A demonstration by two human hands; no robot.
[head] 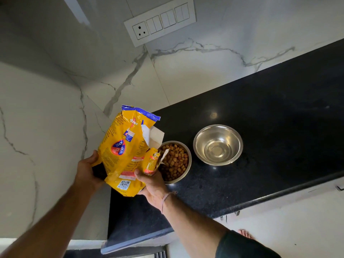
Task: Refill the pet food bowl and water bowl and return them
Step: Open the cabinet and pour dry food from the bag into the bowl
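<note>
The left hand (89,170) grips the left edge of the yellow food bag (121,149), and the right hand (150,185) grips its near right corner. The bag's long axis runs near to far, and its torn mouth faces right over the kibble-filled food bowl (188,169). The water bowl (231,138) sits just to the right on the counter (270,127).

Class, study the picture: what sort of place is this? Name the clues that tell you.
Probably a home kitchen: a black stone countertop, white marble-look wall tiles behind it, and a switch panel with a socket on the wall above.
</note>
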